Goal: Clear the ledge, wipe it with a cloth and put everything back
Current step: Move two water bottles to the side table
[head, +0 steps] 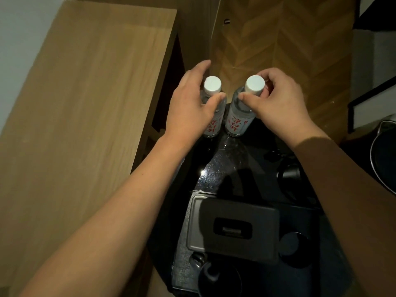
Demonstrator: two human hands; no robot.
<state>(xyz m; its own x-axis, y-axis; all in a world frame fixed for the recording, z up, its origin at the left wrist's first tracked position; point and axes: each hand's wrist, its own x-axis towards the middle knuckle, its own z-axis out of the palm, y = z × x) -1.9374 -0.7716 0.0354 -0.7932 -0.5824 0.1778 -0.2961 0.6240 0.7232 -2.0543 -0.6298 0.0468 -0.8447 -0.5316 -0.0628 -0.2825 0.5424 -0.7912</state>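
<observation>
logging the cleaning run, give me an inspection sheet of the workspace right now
surface: glossy black ledge, faint swirl marks catching the light
job's things: two water bottles, white caps, standing side by side at the ledge's far end; left bottle, right bottle; no cloth seen
clutter: dark tissue box, black cup, round dark lid, kettle at right edge
grips: left hand curled round the left bottle; right hand pinching the right bottle's neck
cables: nothing seen
surroundings: wooden cabinet top on the left, herringbone floor beyond

Black ledge [216,168] (glossy), bottles [236,118], tray [182,249]
</observation>
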